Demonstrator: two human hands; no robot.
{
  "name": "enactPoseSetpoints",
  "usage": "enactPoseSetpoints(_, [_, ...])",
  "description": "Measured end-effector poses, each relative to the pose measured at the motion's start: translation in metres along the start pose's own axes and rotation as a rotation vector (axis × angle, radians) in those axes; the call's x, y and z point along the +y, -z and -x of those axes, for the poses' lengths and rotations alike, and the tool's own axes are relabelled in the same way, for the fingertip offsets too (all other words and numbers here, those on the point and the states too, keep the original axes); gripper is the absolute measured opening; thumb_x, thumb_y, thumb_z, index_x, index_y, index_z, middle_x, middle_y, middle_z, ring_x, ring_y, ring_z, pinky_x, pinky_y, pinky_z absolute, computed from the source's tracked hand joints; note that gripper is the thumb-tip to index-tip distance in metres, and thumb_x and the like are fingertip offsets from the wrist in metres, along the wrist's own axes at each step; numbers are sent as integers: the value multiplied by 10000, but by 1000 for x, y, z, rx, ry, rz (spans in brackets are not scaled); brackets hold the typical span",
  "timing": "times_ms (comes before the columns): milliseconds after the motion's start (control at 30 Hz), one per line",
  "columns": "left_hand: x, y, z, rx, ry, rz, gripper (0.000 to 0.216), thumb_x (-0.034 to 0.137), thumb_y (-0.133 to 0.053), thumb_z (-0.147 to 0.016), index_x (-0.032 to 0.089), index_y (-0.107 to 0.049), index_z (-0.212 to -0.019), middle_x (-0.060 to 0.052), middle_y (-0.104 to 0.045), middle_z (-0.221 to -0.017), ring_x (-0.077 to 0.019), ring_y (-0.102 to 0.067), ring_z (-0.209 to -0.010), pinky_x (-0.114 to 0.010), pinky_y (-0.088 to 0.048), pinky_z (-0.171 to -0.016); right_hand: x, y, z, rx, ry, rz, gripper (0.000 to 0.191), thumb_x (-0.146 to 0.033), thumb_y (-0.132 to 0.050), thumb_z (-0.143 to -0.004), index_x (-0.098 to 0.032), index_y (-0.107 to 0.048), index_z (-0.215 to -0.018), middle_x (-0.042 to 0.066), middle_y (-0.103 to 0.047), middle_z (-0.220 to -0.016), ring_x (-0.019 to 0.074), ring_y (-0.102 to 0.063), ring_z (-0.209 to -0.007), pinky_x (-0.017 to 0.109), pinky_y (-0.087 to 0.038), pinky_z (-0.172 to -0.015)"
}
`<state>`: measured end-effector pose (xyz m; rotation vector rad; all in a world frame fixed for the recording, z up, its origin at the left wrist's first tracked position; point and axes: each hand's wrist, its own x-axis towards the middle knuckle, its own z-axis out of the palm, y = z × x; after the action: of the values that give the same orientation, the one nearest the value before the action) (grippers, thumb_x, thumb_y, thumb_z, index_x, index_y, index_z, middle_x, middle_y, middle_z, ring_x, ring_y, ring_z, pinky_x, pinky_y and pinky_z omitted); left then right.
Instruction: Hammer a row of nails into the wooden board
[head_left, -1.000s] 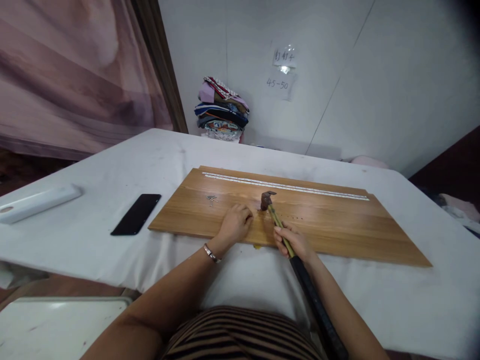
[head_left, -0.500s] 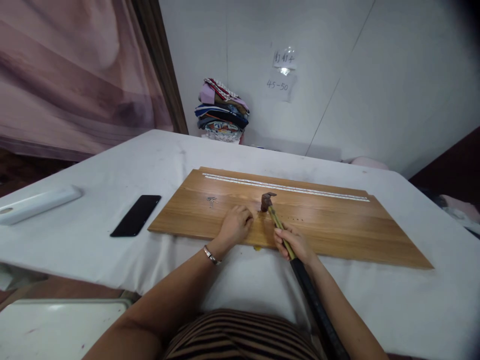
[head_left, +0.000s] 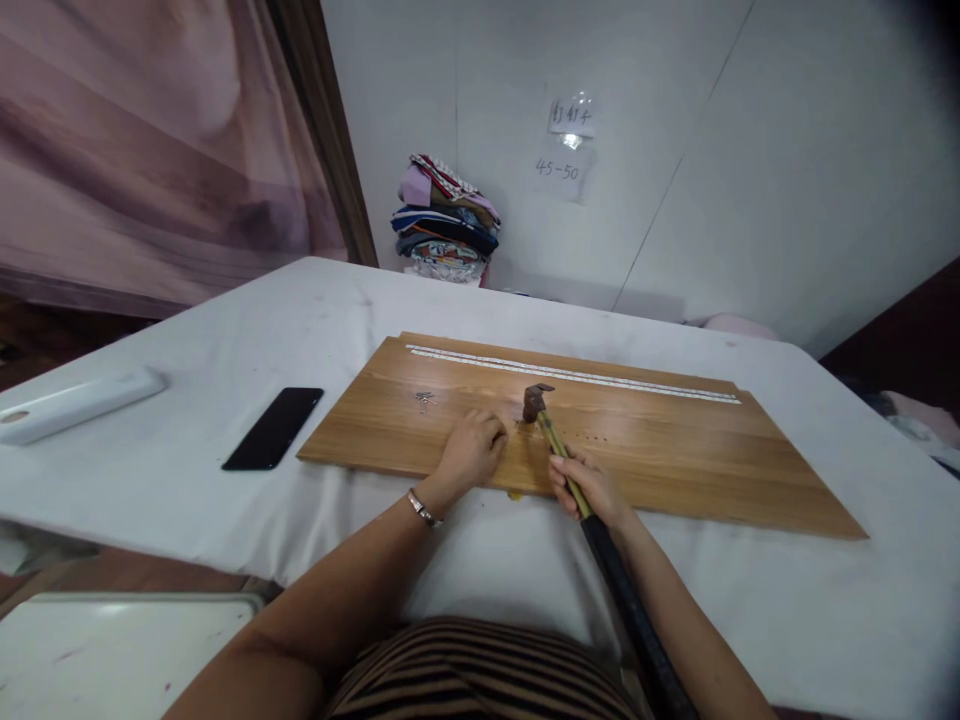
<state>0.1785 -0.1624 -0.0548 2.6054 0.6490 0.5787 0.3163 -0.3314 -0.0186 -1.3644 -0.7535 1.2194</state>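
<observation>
A long wooden board (head_left: 675, 455) lies on the white-covered table (head_left: 225, 330). My right hand (head_left: 589, 485) is closed round the handle of a hammer (head_left: 551, 435), gripping it high up; the rusty head (head_left: 534, 400) rests on or just above the board. My left hand (head_left: 472, 448) sits on the board just left of the hammer head, fingers curled and pinched together; what they hold is too small to see. A small heap of nails (head_left: 424, 399) lies on the board to the left. A few nail heads (head_left: 592, 438) dot the board to the right.
A black phone (head_left: 274, 428) lies on the cloth left of the board, and a long white object (head_left: 79, 404) farther left. A pale strip (head_left: 574, 374) runs along the board's far edge. Folded clothes (head_left: 444, 220) are stacked against the wall behind.
Almost nothing differs; the hammer head stays at the same spot by my left fingers, and both hands keep their places. The view shifts only slightly.
</observation>
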Motion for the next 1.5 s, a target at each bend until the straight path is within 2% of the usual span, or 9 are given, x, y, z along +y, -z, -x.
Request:
enactPoseSetpoints(133, [1, 1, 0, -8, 2, -11, 173, 130, -566, -923, 178, -707, -834, -83, -696, -922, -233, -628, -934, -365, -488, -886, 0, 0, 0, -2, -7, 26, 472, -641, -707, -716, -244, -452, -711, -97, -464, -398, 63, -343, -281, 194, -263, -301])
enactPoseSetpoints(633, [0, 0, 0, -4, -5, 4, 176, 122, -566, -915, 186, -698, -818, -78, -687, -908, -230, -626, -935, -366, -485, -896, 0, -1, -1, 7, 14, -7, 437, -591, -725, -724, -244, -476, -816, -116, -471, -458, 67, -346, -291, 203, -264, -294])
enactPoseSetpoints(833, [1, 0, -1, -5, 3, -4, 171, 134, -568, -920, 181, -698, -819, -78, -695, -910, -229, -630, -936, -362, -485, -888, 0, 0, 0, -21, 23, 11, 453, -619, -707, -739, -250, -444, -749, -105, -459, -409, 66, -337, -283, 200, -254, -307])
enactPoseSetpoints(1167, [-1, -2, 0, 0, -5, 4, 194, 129, -548, -922, 183, -700, -815, -77, -690, -905, -224, -619, -915, -361, -482, -883, 2, -1, 0, 9, 21, -14, 432, -578, -728, -727, -243, -461, -785, -112, -480, -502, 54, -352, -302, 198, -278, -297])
enactPoseSetpoints(1300, [-1, -1, 0, -4, -5, -3, 187, 128, -556, -916, 189, -701, -815, -74, -686, -899, -226, -619, -922, -359, -482, -878, 1, 0, 0, -24, 19, 14, 425, -587, -706, -755, -244, -454, -762, -104, -462, -460, 60, -349, -303, 202, -265, -309])
enactPoseSetpoints(1500, [0, 0, 0, -14, 1, -3, 188, 140, -553, -923, 185, -700, -814, -79, -687, -903, -230, -621, -922, -368, -486, -882, 3, 1, 1, 0, 20, -15, 437, -600, -711, -739, -246, -474, -835, -112, -468, -463, 67, -344, -292, 203, -254, -301])
